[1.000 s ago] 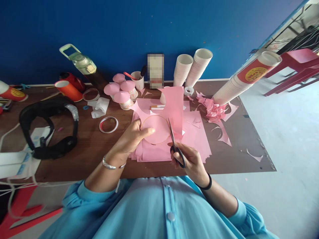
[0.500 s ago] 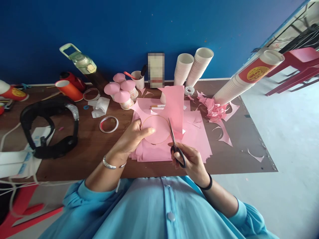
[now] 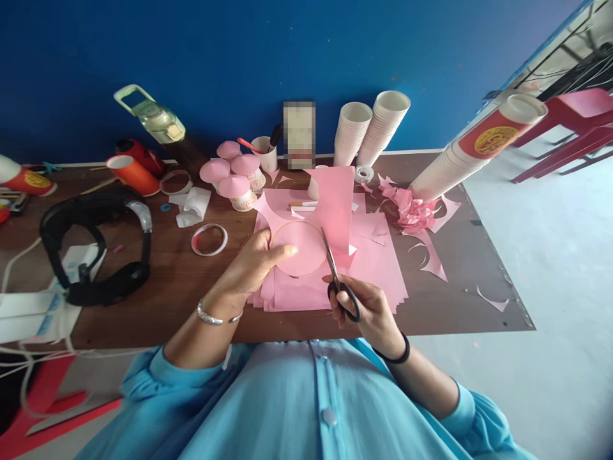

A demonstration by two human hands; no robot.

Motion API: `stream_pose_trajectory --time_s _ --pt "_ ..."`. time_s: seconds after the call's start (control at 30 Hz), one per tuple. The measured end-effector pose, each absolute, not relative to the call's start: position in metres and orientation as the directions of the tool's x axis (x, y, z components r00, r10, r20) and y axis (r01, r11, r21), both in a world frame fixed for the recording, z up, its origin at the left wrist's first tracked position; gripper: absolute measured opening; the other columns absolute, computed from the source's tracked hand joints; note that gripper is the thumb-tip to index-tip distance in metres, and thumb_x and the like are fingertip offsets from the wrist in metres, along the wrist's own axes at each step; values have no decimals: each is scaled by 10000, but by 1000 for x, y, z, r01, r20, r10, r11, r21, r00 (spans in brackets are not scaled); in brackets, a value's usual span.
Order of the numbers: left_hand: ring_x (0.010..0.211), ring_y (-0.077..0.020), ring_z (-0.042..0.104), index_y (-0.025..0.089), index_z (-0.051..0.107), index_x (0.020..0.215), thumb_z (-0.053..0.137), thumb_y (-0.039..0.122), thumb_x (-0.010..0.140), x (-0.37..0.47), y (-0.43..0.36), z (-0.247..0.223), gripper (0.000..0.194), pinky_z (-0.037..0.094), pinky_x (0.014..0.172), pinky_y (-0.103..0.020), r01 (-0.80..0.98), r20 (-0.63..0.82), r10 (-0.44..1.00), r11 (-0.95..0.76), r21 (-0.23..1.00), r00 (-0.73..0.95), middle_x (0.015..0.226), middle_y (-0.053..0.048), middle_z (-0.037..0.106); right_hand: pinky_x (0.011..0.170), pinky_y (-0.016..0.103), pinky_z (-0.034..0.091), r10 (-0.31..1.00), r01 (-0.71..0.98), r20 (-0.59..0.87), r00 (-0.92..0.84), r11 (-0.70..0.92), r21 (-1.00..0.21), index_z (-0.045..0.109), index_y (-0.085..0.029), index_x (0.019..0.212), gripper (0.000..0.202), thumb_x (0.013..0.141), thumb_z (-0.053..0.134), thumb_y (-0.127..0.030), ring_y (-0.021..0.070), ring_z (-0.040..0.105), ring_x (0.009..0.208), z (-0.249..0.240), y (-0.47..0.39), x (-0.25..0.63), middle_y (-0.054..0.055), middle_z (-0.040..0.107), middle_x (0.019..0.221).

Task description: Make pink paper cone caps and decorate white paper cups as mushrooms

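A pink paper sheet (image 3: 306, 252) with a drawn circle on it is pinched by my left hand (image 3: 256, 262) at the circle's left edge, the thumb lying on top. My right hand (image 3: 364, 306) grips black-handled scissors (image 3: 330, 249), whose blades lie along the circle's right edge. The rest of the sheet (image 3: 338, 204) rises beyond the blades, with a curved edge at its left. Underneath lies a stack of pink paper (image 3: 383, 275).
Several small cups with pink cone tops (image 3: 234, 186) stand behind left. Stacked white cups (image 3: 353, 131) are at the wall, crumpled pink scraps (image 3: 416, 211) at right. A tape roll (image 3: 209, 239) and black neck-worn device (image 3: 96, 249) lie left; a tall bottle (image 3: 163, 121) stands behind.
The scissors have shifted very slightly, their blade tips a little farther left along the circle's edge. My left hand keeps its hold with almost no movement.
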State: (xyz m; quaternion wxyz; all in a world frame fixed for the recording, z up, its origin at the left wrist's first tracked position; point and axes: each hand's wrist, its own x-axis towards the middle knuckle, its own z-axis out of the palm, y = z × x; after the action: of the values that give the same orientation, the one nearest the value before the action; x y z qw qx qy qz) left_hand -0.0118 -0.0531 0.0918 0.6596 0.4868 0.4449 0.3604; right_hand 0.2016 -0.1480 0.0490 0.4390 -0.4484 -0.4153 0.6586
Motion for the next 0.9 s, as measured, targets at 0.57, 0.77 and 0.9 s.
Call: stream_pose_trajectory --time_s 0.57,0.77,0.9 --pt "863 -235 722 121 734 985 766 294 707 -12 -52 93 328 544 712 -273 -102 -229 927 269 958 296 915 -67 785 426 223 522 941 -233 -244 -236 -298 -926 744 -148 1118 522 865 741 -605 93 548 484 51 -149 203 -18 592 645" --pt "830 -241 723 118 734 949 770 287 701 -11 -52 98 302 540 679 -268 -70 -208 939 236 969 273 871 -68 785 424 213 514 940 -247 -242 -241 -301 -921 743 -149 1117 507 862 752 -587 84 535 481 52 -148 203 -25 573 644" --pt "792 -236 720 116 733 900 764 275 699 -8 -51 106 258 557 694 -280 -51 -195 947 215 975 254 840 -69 785 423 212 511 938 -244 -246 -243 -304 -921 742 -146 1113 505 864 749 -585 82 527 477 53 -148 203 -25 568 643"
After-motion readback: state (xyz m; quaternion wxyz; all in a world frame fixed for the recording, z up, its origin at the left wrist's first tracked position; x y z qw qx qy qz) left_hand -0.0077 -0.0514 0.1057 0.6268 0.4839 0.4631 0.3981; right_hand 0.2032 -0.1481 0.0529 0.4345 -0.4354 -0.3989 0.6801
